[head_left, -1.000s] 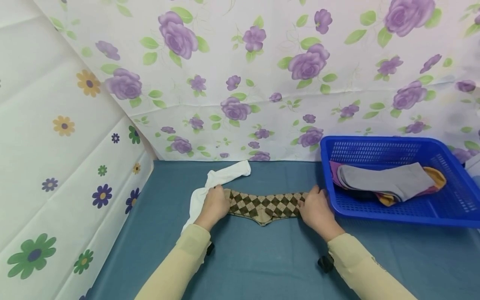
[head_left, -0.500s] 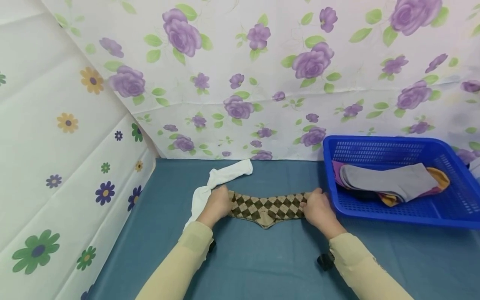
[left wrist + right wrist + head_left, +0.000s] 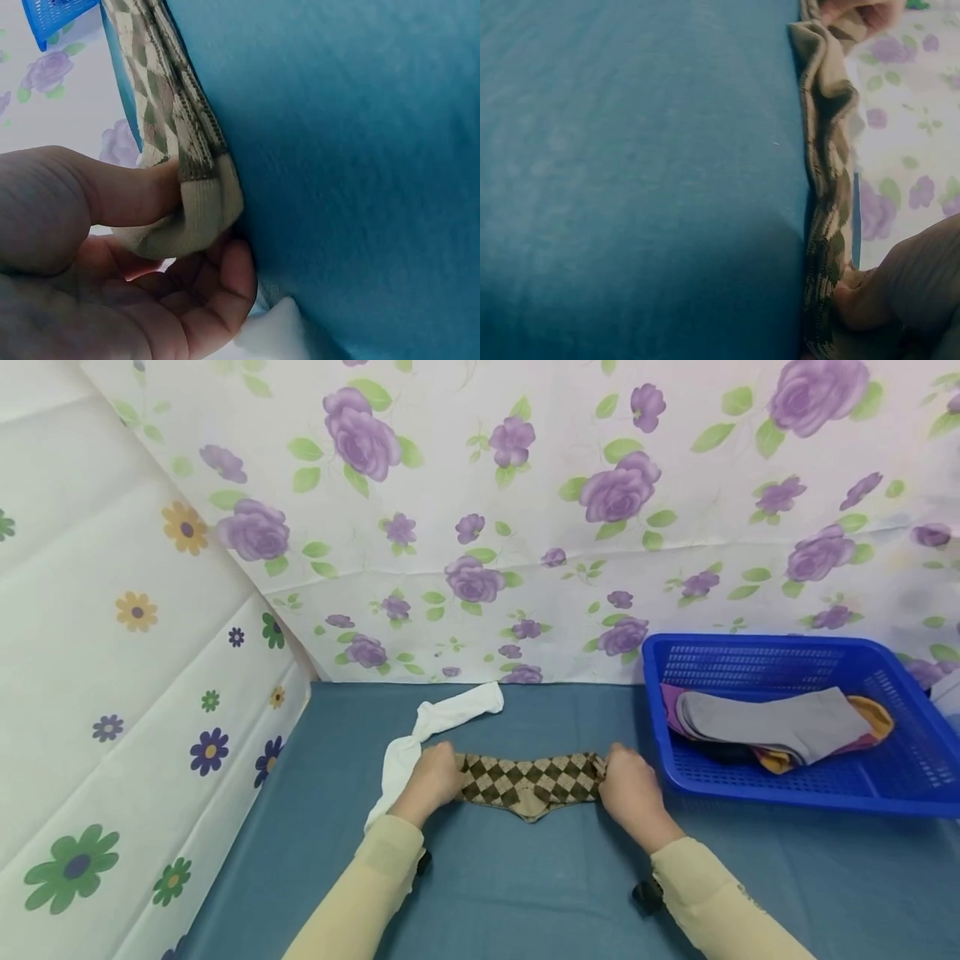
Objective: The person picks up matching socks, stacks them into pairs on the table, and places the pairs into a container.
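Note:
A brown-and-beige checked sock [image 3: 532, 783] stretches sideways between the two hands, its beige heel pointing toward the person. My left hand [image 3: 435, 778] pinches the plain beige end on the left; thumb and fingers close on the layered fabric [image 3: 214, 199] in the left wrist view. At the other end, my right hand [image 3: 632, 787] grips the patterned part, where the cloth bunches a little. The right wrist view shows the right thumb [image 3: 862, 300] pressing on the knit, its fingers mostly hidden. Just behind the left hand lies a white sock [image 3: 459, 708], partly covered by it.
A blue plastic basket [image 3: 772, 797] stands at the right, holding a grey sock [image 3: 780, 722] on top of purple and yellow ones. Blue cloth [image 3: 517, 893] covers the table. Floral sheets [image 3: 480, 485] hang behind and at the left.
The right hand has shifted slightly left and nearer the person. Its end of the checked sock is now bunched at the fingers, and the stretch between the hands is shorter.

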### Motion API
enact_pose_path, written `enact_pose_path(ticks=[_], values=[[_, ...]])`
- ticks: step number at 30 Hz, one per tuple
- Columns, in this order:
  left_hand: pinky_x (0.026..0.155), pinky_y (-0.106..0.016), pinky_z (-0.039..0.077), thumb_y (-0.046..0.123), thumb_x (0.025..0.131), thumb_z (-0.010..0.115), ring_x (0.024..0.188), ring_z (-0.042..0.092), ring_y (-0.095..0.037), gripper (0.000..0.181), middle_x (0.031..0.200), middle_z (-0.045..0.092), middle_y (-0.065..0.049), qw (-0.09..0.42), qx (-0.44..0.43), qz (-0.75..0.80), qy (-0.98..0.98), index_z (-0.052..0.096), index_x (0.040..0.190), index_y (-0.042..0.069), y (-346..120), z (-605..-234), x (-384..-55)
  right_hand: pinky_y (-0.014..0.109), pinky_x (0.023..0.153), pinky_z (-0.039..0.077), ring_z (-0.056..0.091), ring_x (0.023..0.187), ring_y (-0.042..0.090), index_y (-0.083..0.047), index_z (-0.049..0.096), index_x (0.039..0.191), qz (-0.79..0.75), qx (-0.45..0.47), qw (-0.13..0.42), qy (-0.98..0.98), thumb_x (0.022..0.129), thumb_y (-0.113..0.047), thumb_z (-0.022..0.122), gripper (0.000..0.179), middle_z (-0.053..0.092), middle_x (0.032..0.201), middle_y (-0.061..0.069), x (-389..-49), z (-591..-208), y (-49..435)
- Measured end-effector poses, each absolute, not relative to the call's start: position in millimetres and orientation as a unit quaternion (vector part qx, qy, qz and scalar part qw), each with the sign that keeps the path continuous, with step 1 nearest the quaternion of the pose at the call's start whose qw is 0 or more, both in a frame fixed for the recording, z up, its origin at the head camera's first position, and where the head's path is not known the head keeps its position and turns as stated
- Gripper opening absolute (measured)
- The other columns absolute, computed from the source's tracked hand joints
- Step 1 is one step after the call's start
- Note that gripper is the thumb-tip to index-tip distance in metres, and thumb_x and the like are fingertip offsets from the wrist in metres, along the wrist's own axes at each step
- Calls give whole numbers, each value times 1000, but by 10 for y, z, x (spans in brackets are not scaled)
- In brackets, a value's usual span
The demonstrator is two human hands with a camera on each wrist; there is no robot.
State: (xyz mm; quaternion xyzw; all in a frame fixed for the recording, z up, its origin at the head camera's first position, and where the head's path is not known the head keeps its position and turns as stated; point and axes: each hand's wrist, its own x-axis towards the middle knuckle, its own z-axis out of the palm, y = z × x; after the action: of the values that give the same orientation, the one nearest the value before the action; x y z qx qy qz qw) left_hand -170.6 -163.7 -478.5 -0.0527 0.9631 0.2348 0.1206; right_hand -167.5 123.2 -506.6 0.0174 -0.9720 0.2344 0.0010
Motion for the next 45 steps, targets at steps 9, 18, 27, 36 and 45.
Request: enact_pose_path(ticks=[9, 18, 27, 36, 45], values=[[48, -29, 35, 5, 82, 59, 54, 45, -19, 9, 73, 54, -10, 111, -38, 248, 962, 58, 90, 1, -1721, -4781, -1601, 31, 45, 38, 55, 58, 22, -7, 51, 83, 235, 37, 10, -971, 78, -1, 68, 18, 57, 72, 11, -1621, -4985, 1222], [40, -26, 33, 0, 77, 57, 39, 37, -13, 37, 45, 31, 3, 93, -51, 303, 947, 32, 53, 16, -1788, -4561, -1572, 29, 47, 36, 49, 54, 15, -10, 63, 68, 232, 61, -4, -971, 75, -3, 68, 11, 58, 65, 2, -1561, -4756, 1288], [46, -27, 28, 7, 84, 57, 46, 32, -15, 24, 55, 29, 0, 30, -39, 288, 956, 40, 68, 12, -1829, -4268, -1561, 25, 46, 41, 56, 55, 10, -11, 74, 85, 250, 121, 61, -959, 77, -3, 69, 12, 71, 79, 7, -1449, -4339, 1261], [50, -28, 41, 18, 85, 66, 51, 52, -17, 14, 69, 56, -4, -29, -17, 321, 946, 54, 88, 12, -1726, -4033, -1651, 24, 42, 36, 53, 51, 9, -10, 71, 100, 273, 120, 61, -953, 85, -9, 65, 16, 72, 89, 12, -1566, -3863, 1530], [49, -28, 47, 27, 86, 68, 59, 63, -12, 15, 86, 67, -1, -54, 25, 376, 925, 57, 93, 19, -1547, -3873, -1692, 27, 42, 37, 52, 48, 12, -14, 72, 98, 277, 105, 90, -951, 86, -25, 68, 16, 71, 80, 9, -1623, -3561, 1885]])
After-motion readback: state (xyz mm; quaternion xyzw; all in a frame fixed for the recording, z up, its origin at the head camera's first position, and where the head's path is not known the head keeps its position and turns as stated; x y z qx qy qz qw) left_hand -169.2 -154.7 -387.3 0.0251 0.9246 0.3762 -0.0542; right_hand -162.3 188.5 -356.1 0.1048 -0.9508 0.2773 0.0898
